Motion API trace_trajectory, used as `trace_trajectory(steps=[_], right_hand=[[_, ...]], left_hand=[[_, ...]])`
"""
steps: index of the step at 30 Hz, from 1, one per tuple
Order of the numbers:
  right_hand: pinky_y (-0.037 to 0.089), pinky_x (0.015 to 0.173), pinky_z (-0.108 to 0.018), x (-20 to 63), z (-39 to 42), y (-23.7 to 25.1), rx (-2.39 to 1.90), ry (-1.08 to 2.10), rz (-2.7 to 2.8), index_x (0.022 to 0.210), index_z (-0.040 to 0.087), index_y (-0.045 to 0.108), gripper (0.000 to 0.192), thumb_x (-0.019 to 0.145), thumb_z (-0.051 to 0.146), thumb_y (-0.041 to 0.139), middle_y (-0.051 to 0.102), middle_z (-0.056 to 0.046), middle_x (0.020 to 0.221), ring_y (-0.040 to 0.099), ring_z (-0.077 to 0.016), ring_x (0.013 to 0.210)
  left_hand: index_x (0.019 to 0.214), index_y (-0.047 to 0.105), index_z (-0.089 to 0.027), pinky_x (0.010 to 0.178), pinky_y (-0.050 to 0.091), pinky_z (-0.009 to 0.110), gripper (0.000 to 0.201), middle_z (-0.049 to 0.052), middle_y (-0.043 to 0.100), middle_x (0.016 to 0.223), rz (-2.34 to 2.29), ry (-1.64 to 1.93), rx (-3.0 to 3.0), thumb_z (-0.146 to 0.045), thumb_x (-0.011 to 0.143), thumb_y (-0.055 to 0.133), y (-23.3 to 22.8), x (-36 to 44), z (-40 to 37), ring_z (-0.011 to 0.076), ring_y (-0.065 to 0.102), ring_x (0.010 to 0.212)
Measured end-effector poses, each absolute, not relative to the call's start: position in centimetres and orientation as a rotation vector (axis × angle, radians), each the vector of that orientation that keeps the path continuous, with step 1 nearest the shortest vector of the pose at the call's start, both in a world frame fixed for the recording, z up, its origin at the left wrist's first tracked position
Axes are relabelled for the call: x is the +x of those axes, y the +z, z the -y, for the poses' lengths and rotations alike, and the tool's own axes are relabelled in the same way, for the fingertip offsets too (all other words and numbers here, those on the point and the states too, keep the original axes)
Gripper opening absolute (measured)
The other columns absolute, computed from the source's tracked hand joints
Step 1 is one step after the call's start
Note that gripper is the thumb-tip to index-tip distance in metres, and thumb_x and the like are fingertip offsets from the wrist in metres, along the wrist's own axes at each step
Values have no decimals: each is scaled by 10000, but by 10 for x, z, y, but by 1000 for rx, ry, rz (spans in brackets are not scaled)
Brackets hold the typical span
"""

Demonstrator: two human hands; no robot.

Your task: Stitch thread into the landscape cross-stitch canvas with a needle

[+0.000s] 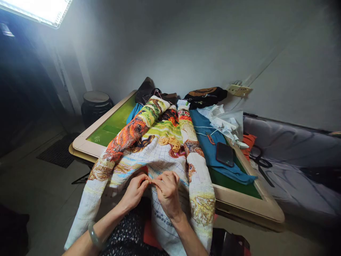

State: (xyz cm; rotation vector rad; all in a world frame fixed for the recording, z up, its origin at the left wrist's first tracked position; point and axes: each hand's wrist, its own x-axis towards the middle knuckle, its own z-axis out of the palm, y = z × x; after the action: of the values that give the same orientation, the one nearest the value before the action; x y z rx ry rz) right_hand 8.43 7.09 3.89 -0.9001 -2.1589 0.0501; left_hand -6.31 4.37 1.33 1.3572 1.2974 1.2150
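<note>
Hands (pixel 167 192) meet, pinching, over gridded embroidered fabric (pixel 167 161) with thick rolls (pixel 134 129).

The canvas (pixel 163 156) is gridded white with orange and green patches, the cloth (pixel 210 153) teal.

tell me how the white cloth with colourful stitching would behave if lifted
The white cloth with colourful stitching would likely flop in its unrolled middle, which drapes loosely. Its thick rolled sides probably bend less and feel heavier.

Counter (pixel 81 138): green top (pixel 117 122), pale rim (pixel 239 199) | blue cloth (pixel 209 153) lies on it | embroidered canvas (pixel 162 156) extends past the near edge
</note>
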Motion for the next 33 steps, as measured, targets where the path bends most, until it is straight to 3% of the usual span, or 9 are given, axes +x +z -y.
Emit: trace_trajectory(steps=[5, 9, 13, 15, 19, 33], right_hand=[[356, 778, -373, 83, -69, 36, -918, 98, 2118, 765, 209, 648, 160, 856, 101, 574, 592, -20, 704, 480, -205, 810], [358, 758, -365, 84, -65, 35, -929, 122, 2080, 760, 211, 636, 169, 864, 110, 549, 597, -23, 710, 485, -204, 802], [354, 771, -369, 83, -58, 34, -935, 137, 2054, 756, 205, 628, 175, 852, 92, 537, 597, -16, 707, 484, -196, 785], [354, 779, -375, 81, -54, 33, -932, 134, 2047, 762, 202, 628, 167, 846, 87, 541, 598, -16, 706, 481, -199, 791], [360, 785, -382, 77, -49, 30, -922, 105, 2059, 744, 205, 630, 185, 836, 78, 532, 587, -22, 697, 483, -208, 811], [355, 777, -370, 79, -46, 27, -948, 127, 2024, 721, 209, 614, 179, 844, 98, 548, 590, -17, 693, 489, -199, 799]], left_hand=[[913, 666, -176, 718, 394, 277, 198, 47, 622, 822, -1333, 1238, 1390, -257, 820, 511, 22, -65, -39, 183, 523, 771], [1143, 601, -202, 674, 404, 266, 387, 30, 607, 895, -1424, 1303, 1310, -236, 758, 580, 25, -65, -29, 138, 488, 673], [838, 608, -175, 571, 373, 236, 183, -9, 555, 720, -1467, 1406, 1010, -321, 730, 633, 20, -57, -18, 118, 462, 609], [731, 564, -170, 466, 286, 215, 248, -48, 468, 579, -1373, 1355, 824, -397, 705, 659, 18, -52, -16, 89, 373, 503], [712, 562, -158, 415, 168, 208, 367, -84, 380, 491, -1215, 1306, 628, -477, 626, 723, 19, -45, -17, 58, 254, 439], [648, 504, -169, 426, 176, 190, 286, -81, 375, 504, -1152, 1383, 572, -380, 670, 695, 17, -43, -14, 50, 276, 453]])
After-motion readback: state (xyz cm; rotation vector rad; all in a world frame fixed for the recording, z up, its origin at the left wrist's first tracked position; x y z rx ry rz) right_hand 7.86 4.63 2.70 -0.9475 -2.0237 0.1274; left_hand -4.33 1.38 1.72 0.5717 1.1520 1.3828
